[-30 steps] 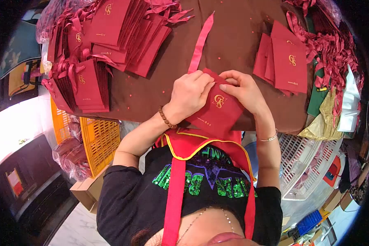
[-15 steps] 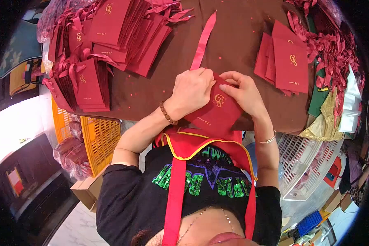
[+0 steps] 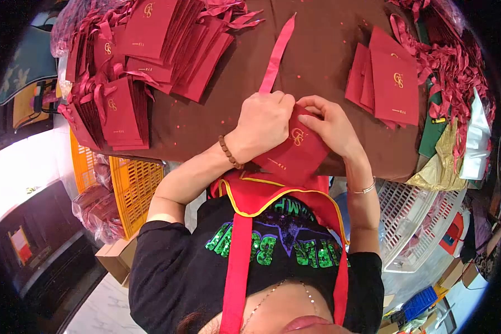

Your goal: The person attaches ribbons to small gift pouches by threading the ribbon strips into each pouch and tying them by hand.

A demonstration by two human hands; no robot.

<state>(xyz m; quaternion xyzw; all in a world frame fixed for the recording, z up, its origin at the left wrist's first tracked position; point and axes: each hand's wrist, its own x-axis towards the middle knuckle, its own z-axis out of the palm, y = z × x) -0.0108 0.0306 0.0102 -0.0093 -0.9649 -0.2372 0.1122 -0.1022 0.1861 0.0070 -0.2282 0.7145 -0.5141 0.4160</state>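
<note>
A small red paper bag (image 3: 298, 150) with gold lettering lies tilted at the table's front edge, between my hands. My left hand (image 3: 264, 123), with a beaded bracelet at the wrist, is closed at the bag's upper left. A pink-red ribbon (image 3: 278, 53) runs out from under its knuckles toward the far side of the table; the fingertips are hidden. My right hand (image 3: 329, 125) pinches the bag's upper right edge, thumb on the front face and fingers curled behind.
Stacks of similar red bags (image 3: 156, 33) with ribbons fill the table's left side. A smaller pile (image 3: 395, 78) lies to the right, beside a heap of tangled ribbons (image 3: 451, 67). Below stand an orange crate (image 3: 136, 192) and white baskets (image 3: 412, 222).
My left hand has shifted very slightly to the right against the bag. My right hand and the ribbon look nearly the same.
</note>
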